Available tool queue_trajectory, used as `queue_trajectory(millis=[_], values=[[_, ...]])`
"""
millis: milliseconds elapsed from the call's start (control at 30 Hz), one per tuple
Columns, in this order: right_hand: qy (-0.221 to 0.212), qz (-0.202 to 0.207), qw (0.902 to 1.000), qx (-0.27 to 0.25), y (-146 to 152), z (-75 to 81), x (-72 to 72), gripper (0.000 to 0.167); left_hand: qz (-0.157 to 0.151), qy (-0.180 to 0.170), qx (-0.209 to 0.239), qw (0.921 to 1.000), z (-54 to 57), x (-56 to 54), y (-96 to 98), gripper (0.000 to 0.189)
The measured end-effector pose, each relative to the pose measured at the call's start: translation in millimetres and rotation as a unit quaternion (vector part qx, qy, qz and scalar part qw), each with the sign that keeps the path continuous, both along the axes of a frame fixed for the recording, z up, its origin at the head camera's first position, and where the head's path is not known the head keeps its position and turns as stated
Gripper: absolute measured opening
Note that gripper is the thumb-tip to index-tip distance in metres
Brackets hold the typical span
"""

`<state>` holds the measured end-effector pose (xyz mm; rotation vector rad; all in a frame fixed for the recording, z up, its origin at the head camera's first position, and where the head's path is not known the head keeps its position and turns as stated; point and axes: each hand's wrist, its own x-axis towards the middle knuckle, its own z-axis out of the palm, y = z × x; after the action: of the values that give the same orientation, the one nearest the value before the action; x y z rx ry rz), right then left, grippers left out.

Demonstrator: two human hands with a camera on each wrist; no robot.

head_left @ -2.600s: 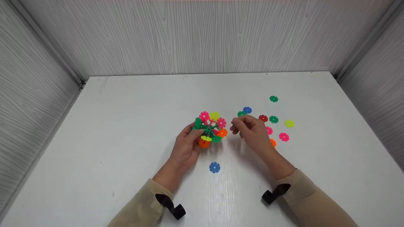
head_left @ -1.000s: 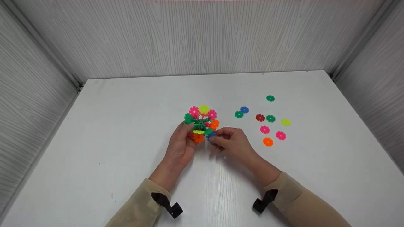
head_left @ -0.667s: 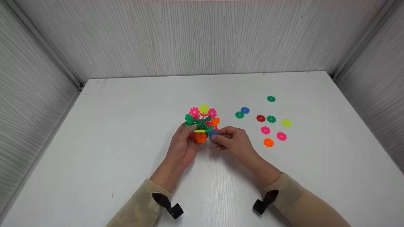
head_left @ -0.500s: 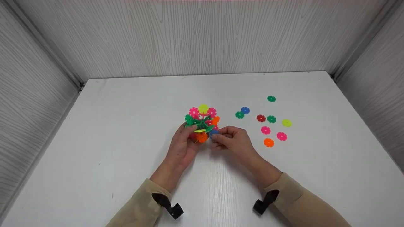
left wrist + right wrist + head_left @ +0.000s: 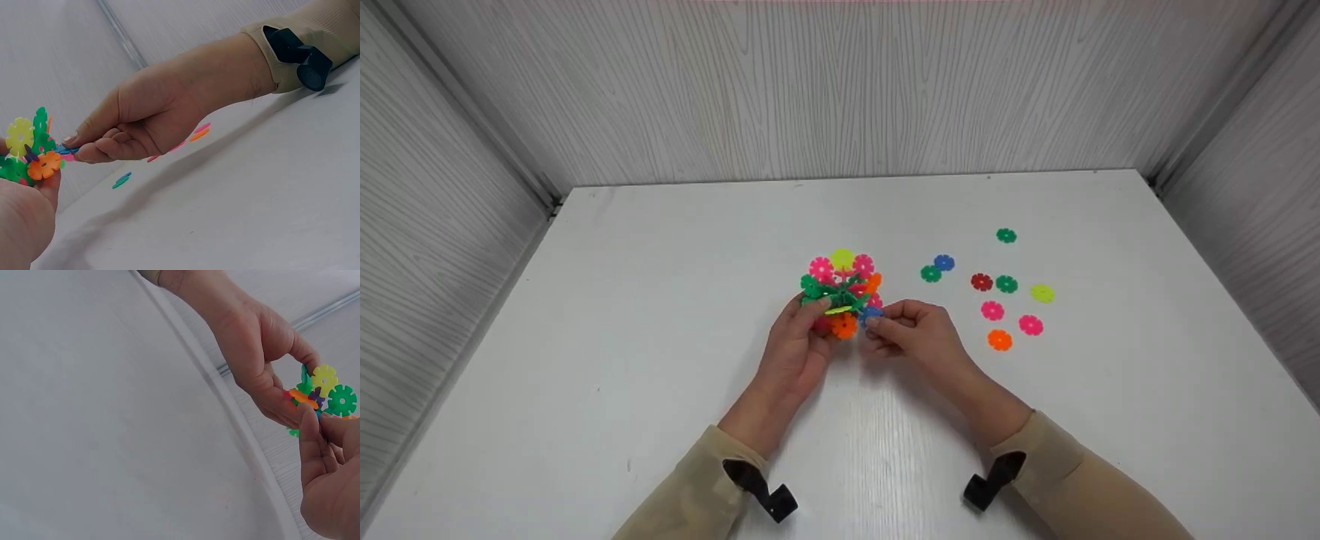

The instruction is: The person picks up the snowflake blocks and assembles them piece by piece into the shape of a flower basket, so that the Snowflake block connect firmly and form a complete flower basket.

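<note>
A cluster of interlocking snowflake discs, pink, yellow, green and orange, is raised off the table in my left hand, thumb on its near left side. At its lower right, my right hand pinches a blue snowflake disc between thumb and forefinger, against the cluster. The left wrist view shows that blue disc edge-on beside an orange one. In the right wrist view the fingers hide most of the blue disc, and a purple piece shows inside the cluster. Whether the blue disc is slotted in, I cannot tell.
Loose discs lie flat on the white table to the right: a blue one touching a green one, a dark red, a yellow, an orange, and several others. Grey wood-grain panels enclose the back and sides.
The blue disc that lay on the table near the front is now in my right hand, against the cluster. Both hands have shifted left; over the last half second they barely move, the cluster turning slightly.
</note>
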<state>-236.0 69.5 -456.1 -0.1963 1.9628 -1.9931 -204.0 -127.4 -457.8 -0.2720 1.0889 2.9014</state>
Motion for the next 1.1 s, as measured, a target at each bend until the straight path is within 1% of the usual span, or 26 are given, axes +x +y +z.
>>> queue_trajectory(millis=[100, 333, 633, 833, 1100], values=[[0.004, -0.002, 0.9999, 0.013, 1.1, 0.4, 0.4, 0.026, 0.001, 0.001, 0.000, 1.0000, -0.6, 0.1, 0.6, 0.047], [0.026, -0.021, 0.9969, 0.072, 3.6, 1.8, 1.0, 0.020, 0.001, 0.011, 0.016, 0.9998, 0.3, 0.8, 0.5, 0.044], [0.033, 0.002, 0.9987, 0.040, 5.3, 1.6, 0.2, 0.021, 0.002, 0.018, 0.022, 0.9996, 0.6, 1.0, -1.2, 0.049], [0.036, 0.017, 0.9986, 0.034, 5.8, 2.3, -0.7, 0.022, 0.006, 0.012, 0.016, 0.9998, 1.4, 1.1, -0.6, 0.049], [0.046, 0.039, 0.9977, 0.030, 7.7, 2.5, -1.1, 0.019, 0.009, 0.006, 0.004, 0.9999, 0.2, 0.6, -0.9, 0.044]])
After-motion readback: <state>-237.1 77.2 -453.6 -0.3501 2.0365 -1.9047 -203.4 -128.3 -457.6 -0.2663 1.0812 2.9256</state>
